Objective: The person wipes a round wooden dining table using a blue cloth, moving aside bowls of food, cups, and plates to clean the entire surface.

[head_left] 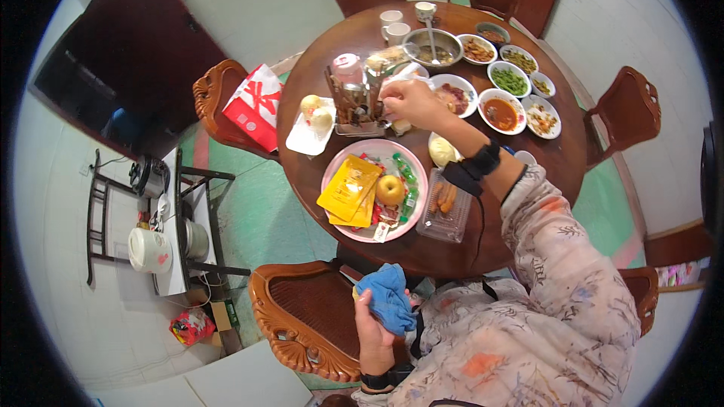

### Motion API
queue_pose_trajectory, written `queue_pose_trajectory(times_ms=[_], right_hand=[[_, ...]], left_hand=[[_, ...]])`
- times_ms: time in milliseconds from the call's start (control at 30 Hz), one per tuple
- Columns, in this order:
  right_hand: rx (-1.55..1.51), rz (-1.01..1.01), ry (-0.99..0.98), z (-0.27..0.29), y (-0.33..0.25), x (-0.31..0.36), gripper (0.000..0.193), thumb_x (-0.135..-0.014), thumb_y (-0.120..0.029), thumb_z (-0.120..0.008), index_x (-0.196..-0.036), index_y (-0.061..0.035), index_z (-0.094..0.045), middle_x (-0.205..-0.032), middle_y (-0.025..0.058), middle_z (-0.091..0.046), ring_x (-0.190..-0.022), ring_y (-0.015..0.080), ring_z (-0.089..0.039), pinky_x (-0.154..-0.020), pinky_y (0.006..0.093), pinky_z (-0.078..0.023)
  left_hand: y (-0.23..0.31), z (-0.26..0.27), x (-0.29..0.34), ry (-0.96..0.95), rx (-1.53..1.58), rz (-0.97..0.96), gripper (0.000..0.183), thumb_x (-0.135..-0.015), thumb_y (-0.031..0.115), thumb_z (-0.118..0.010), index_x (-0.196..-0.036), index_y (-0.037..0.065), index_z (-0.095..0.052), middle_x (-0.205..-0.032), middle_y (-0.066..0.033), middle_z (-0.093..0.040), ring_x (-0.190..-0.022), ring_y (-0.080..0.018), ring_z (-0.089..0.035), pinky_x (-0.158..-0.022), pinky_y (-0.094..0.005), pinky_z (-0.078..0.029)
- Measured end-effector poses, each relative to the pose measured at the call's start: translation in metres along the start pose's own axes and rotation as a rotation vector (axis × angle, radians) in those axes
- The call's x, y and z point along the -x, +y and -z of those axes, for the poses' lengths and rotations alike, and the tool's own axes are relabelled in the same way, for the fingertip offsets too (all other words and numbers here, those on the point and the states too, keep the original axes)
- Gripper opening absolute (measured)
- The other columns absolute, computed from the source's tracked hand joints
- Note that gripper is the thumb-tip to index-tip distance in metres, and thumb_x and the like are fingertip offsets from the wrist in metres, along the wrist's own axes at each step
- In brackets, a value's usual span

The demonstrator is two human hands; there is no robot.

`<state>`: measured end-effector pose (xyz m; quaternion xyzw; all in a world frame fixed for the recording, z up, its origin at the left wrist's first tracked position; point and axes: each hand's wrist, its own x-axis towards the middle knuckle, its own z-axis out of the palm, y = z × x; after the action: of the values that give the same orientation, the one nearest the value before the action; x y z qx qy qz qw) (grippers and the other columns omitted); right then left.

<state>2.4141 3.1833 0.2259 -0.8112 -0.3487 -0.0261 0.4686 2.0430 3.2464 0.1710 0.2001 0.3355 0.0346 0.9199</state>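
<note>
My left hand (372, 334) grips a crumpled blue cloth (386, 298) low in front of my body, over the carved chair. My right hand (413, 104) reaches across the round wooden table (309, 181). Its fingers are closed together at the right side of a clear holder (357, 133) with brown sticks standing in it. What they pinch, if anything, is hidden. White wrapping or plastic (409, 74) lies right behind that hand. Below the right forearm are a pale round bun (442, 151) and a clear box of fried food (446, 209).
A pink-rimmed tray (332, 169) carries yellow packets, an apple and sweets. Several dishes of food surround a metal pot (445, 44) with a ladle. Two round items sit on a white foam tray (304, 140). Chairs ring the table; a red-and-white bag (256, 105) rests on one.
</note>
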Motion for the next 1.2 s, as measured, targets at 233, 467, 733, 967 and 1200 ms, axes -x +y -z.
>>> queue_pose_trajectory(times_ms=[233,467,733,967,1200], right_hand=[[-0.259,-0.053,-0.691,0.028,-0.055,0.192,0.036,-0.087,-0.026,-0.059,-0.113,-0.0018,-0.058,-0.114,0.0162,-0.059,-0.105,0.0260,-0.057,-0.092,0.0351,-0.044],[-0.216,-0.107,-0.454,-0.015,-0.061,0.329,0.071,-0.076,-0.026,-0.067,-0.136,-0.0073,-0.034,-0.139,0.0203,-0.030,-0.127,0.0349,-0.033,-0.104,0.0403,-0.030],[0.078,-0.753,0.001,0.060,0.026,0.340,0.050,-0.069,-0.015,-0.065,-0.114,-0.0045,-0.046,-0.102,0.0202,-0.058,-0.095,0.0369,-0.056,-0.083,0.0407,-0.046],[0.775,-0.246,-0.175,0.008,0.124,0.370,0.070,-0.071,-0.022,-0.067,-0.134,-0.0124,-0.037,-0.136,0.0232,-0.033,-0.127,0.0388,-0.031,-0.101,0.0570,-0.026],[0.708,-0.336,-0.290,0.116,0.193,0.377,0.066,-0.063,-0.020,-0.068,-0.125,-0.0159,-0.047,-0.134,0.0157,-0.040,-0.129,0.0310,-0.033,-0.102,0.0527,-0.027]], left_hand=[[-0.028,0.002,-0.005,-0.156,0.011,0.066,0.051,-0.086,0.035,-0.042,-0.125,0.003,-0.044,-0.120,-0.0139,-0.053,-0.108,-0.0329,-0.052,-0.095,-0.0490,-0.040],[-0.078,-0.013,-0.013,-0.308,-0.069,0.262,0.038,-0.095,0.033,-0.036,-0.123,0.007,-0.044,-0.123,-0.0064,-0.050,-0.114,-0.0204,-0.047,-0.098,-0.0372,-0.036],[-0.103,-0.035,-0.027,-0.365,-0.498,0.399,0.045,-0.092,0.018,-0.047,-0.131,-0.001,-0.037,-0.129,-0.0161,-0.046,-0.116,-0.0278,-0.049,-0.095,-0.0404,-0.043],[-0.135,-0.107,-0.077,-0.318,-0.623,0.280,0.030,-0.091,0.015,-0.048,-0.116,-0.001,-0.048,-0.115,-0.0152,-0.055,-0.109,-0.0263,-0.054,-0.088,-0.0369,-0.047],[-0.216,-0.164,-0.211,-0.314,-1.202,-0.303,0.029,-0.093,0.024,-0.046,-0.112,0.004,-0.055,-0.104,-0.0072,-0.057,-0.096,-0.0167,-0.054,-0.080,-0.0305,-0.046]])
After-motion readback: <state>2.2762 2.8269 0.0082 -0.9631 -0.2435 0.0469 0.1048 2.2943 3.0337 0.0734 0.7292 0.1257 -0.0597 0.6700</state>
